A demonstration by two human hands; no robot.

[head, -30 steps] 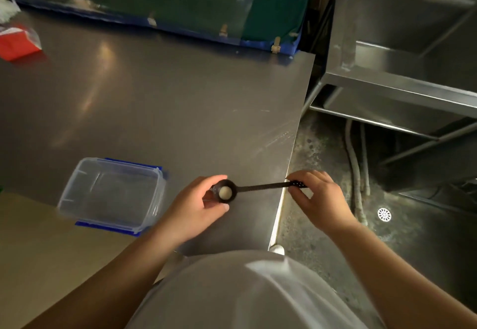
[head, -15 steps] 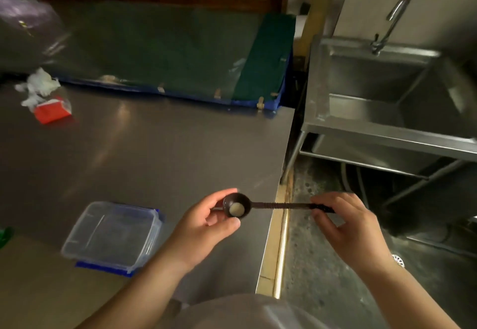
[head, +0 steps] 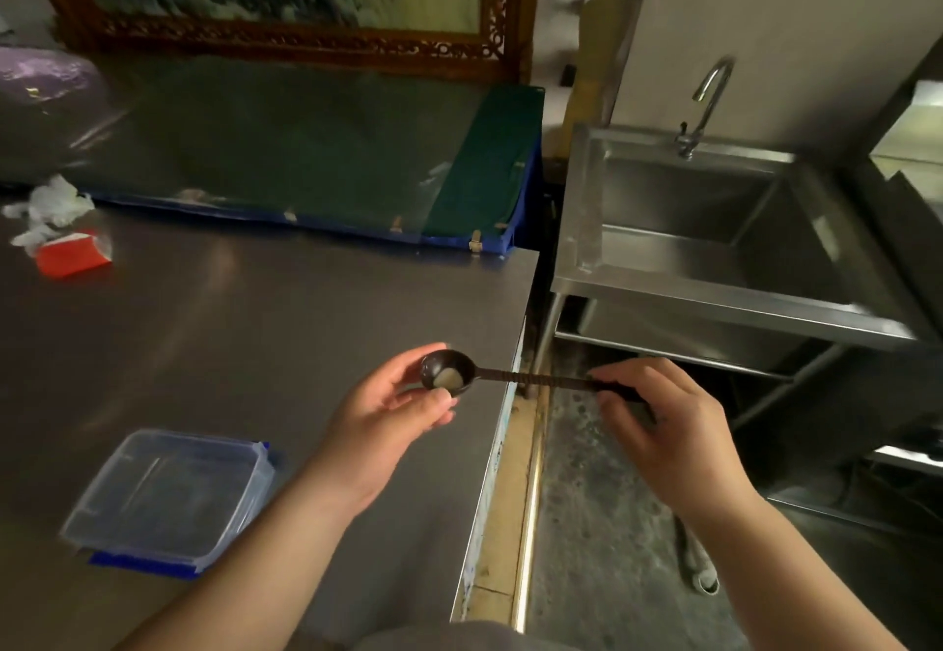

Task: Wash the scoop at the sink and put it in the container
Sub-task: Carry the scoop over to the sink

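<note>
A small dark scoop (head: 449, 371) with a long thin handle is held level over the right edge of the steel table. A pale lump sits in its bowl. My left hand (head: 393, 405) cups the bowl with thumb and fingers. My right hand (head: 658, 420) pinches the far end of the handle, out past the table edge. A clear plastic container (head: 168, 495) with blue clips lies on the table at lower left, nothing in it. The steel sink (head: 714, 288) with a curved tap (head: 706, 104) stands at the upper right.
The steel table (head: 255, 323) fills the left. A red packet (head: 71, 255) and crumpled white tissue (head: 51, 206) lie at its far left. A green-covered blue crate (head: 479, 180) stands behind. A floor gap (head: 587, 523) separates table and sink.
The view has tilted up, so the sink and tap now show fully. Both hands keep their hold on the scoop, which has shifted slightly right toward the table edge.
</note>
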